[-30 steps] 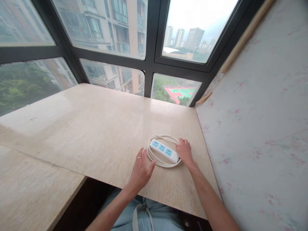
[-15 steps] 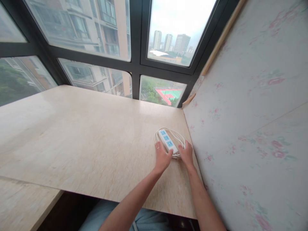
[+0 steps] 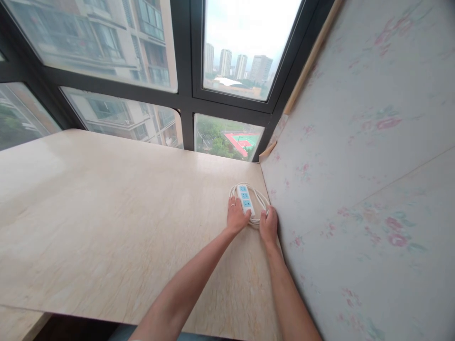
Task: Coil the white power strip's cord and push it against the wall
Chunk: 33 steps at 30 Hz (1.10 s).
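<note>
A white power strip [image 3: 245, 199] with three blue socket faces lies on the beige marble-look ledge [image 3: 135, 218], close to the wall. Its white cord [image 3: 261, 198] is looped around it in a loose coil. My left hand [image 3: 237, 215], a ring on one finger, grips the strip and cord from the left, its thumb at the near end of the strip. On the right side, my right hand [image 3: 269, 224] is closed around the coiled cord, beside the wall. Some fingertips of both hands are hidden.
A wall [image 3: 348, 166] with floral wallpaper rises directly to the right. Dark window frames [image 3: 186, 97] border the ledge's far edge. A torn wallpaper flap [image 3: 268, 150] sticks out at the corner. A lower beige surface [image 3: 21, 322] shows at bottom left.
Both hands have pushed the power strip and its coiled cord farther away along the ledge, toward the window corner. The strip has turned slightly, and the view has shifted right.
</note>
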Available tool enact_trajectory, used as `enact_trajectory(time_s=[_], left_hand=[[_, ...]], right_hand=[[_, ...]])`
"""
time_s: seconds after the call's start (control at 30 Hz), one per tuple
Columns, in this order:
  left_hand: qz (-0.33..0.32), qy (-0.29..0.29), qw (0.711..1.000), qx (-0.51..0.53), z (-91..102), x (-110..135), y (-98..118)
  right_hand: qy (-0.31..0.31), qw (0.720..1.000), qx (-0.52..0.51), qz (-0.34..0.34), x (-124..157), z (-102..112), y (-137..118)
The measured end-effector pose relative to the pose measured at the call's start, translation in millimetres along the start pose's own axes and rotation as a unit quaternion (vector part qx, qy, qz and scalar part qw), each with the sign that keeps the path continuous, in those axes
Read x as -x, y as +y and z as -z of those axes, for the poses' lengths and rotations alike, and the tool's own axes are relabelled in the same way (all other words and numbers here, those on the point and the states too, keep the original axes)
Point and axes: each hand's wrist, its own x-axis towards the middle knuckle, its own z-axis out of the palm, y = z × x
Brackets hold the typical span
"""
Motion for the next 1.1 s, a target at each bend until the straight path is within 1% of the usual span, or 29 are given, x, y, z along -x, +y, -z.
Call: enact_trajectory(time_s=[0.17,0.33,0.43,0.63,0.7,0.73,0.83,0.9,1.0,1.1], left_hand=[[-0.045,-0.02,0.999,-0.012,-1.7,-24,-2],[-0.071,0.0,0.997,-0.041,-10.6,-33,-2],[-0.082,0.004,0.996,-0.041,-15.0,-38,-5],[-0.134,0.011,0.991,0.011,-19.1,-45,-19],[-0.138,0.031,0.989,0.045,-18.8,-44,-23],[-0.134,0.05,0.987,0.067,-17.9,-42,-24],[-0.096,0.127,0.978,0.133,-10.5,-35,-28],[-0.068,0.162,0.972,0.154,-1.9,-28,-33],[-0.041,0.173,0.97,0.163,14.1,-15,-43],[-0.028,0.157,0.971,0.178,30.9,0,-53]], right_hand=[[0.01,1.0,0.003,0.006,-2,-3,2],[0.021,0.995,0.057,0.08,-7,-10,3],[0.033,0.99,0.08,0.109,-14,-13,3],[0.082,0.98,0.068,0.166,-26,-9,-3],[0.102,0.976,0.054,0.186,-26,-6,-6],[0.109,0.973,0.048,0.197,-25,-4,-7],[0.107,0.968,0.035,0.225,-22,0,-11],[0.102,0.967,0.03,0.233,-19,2,-15],[0.085,0.964,0.017,0.25,-13,4,-23],[0.042,0.959,0.002,0.28,1,2,-39]])
